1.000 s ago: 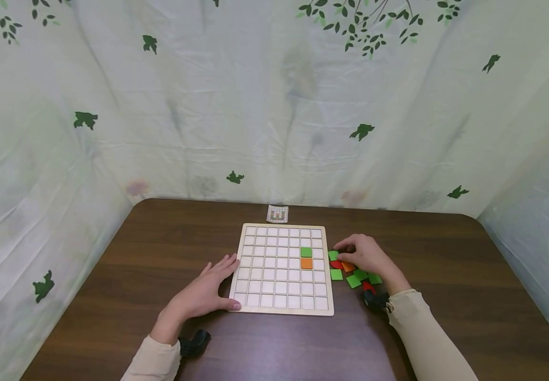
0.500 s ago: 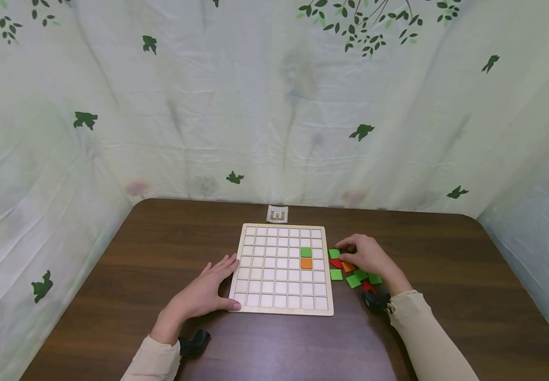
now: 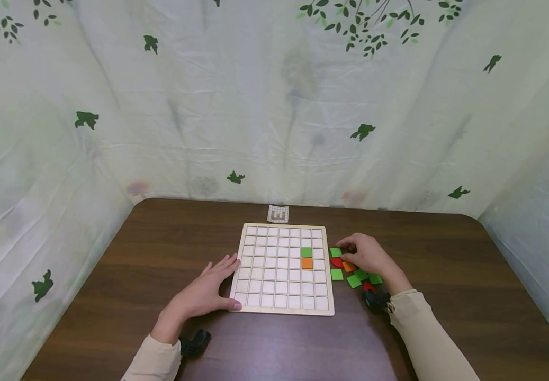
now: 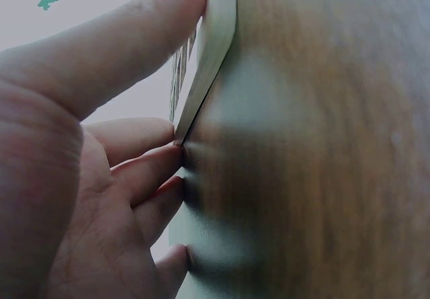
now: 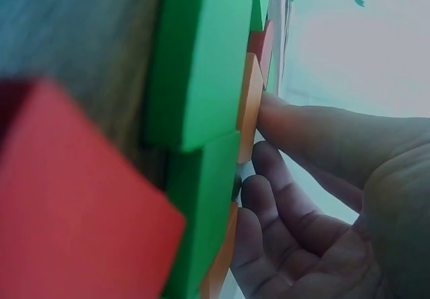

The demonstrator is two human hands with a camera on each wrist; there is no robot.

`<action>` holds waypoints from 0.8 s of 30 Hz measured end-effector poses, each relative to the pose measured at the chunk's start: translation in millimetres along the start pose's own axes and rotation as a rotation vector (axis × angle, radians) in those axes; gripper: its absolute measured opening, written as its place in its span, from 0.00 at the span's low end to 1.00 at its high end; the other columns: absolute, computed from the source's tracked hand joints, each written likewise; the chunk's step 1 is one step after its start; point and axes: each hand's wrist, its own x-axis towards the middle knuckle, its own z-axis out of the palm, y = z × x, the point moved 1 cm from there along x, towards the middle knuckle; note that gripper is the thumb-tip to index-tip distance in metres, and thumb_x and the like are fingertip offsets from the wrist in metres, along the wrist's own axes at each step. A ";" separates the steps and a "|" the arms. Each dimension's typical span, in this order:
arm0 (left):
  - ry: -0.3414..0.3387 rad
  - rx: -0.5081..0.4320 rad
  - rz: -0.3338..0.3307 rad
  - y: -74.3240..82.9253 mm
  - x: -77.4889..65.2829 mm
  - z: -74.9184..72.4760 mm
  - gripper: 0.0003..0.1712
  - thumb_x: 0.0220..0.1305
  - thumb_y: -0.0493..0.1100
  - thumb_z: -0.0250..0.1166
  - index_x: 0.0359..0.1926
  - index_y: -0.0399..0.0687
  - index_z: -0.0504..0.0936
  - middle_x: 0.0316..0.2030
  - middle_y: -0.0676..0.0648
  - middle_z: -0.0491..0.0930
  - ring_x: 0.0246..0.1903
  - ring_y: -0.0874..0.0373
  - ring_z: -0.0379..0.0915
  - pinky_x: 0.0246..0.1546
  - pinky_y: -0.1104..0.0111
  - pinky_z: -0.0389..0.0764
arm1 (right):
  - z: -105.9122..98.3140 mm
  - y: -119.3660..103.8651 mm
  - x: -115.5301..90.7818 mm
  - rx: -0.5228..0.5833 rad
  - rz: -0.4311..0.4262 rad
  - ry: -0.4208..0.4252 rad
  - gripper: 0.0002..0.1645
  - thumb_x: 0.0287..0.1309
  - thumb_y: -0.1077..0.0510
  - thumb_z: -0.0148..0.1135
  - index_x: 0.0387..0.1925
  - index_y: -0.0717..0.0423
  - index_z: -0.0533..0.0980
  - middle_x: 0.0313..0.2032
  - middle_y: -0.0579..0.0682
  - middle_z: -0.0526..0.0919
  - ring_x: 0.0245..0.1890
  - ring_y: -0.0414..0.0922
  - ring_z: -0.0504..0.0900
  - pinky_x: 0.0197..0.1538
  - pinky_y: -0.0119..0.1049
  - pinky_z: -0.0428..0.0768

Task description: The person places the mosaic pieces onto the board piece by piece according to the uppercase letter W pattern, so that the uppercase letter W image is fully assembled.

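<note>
A square wooden grid board (image 3: 281, 313) with white cells lies in the middle of the table. One green tile (image 3: 306, 252) and one orange tile (image 3: 307, 263) sit in its right part, the green directly beyond the orange. My left hand (image 3: 203, 296) steadies the board, thumb on its near left corner and fairly straight fingers against its left edge. Right of the board, my right hand (image 3: 367, 254) pinches a loose green square tile (image 3: 335, 252) between thumb and index finger. Its other fingers are partly hidden in the head view. In the right wrist view they curl beside an orange tile (image 5: 248, 107).
Loose tiles lie about my right hand: a green tile (image 3: 336, 274), a red piece (image 3: 336, 262), an orange tile (image 3: 348, 266) and several more. A small patterned card (image 3: 278, 214) lies beyond the board. Printed curtains surround the wooden table (image 3: 446, 275).
The green tile at my right fingertips has shifted slightly away from me and to the right, with the thumb and index finger. My left hand and the board have stayed put.
</note>
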 end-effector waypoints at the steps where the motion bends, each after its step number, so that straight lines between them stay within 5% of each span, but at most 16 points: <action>1: -0.001 -0.001 -0.002 0.3 0.0 -0.2 0.58 0.53 0.55 0.78 0.76 0.35 0.58 0.77 0.39 0.51 0.77 0.42 0.42 0.74 0.41 0.40 | -0.3 -0.2 -0.1 0.000 -0.001 0.001 0.17 0.62 0.63 0.68 0.53 0.59 0.83 0.47 0.55 0.82 0.43 0.50 0.78 0.47 0.47 0.82; 24: -0.002 0.000 -0.001 -1.2 -0.1 1.4 0.59 0.53 0.56 0.77 0.76 0.36 0.58 0.78 0.39 0.51 0.77 0.42 0.42 0.74 0.41 0.40 | -2.2 -10.5 -9.7 0.070 -0.029 0.063 0.17 0.63 0.59 0.68 0.53 0.56 0.83 0.40 0.48 0.84 0.37 0.45 0.78 0.40 0.40 0.80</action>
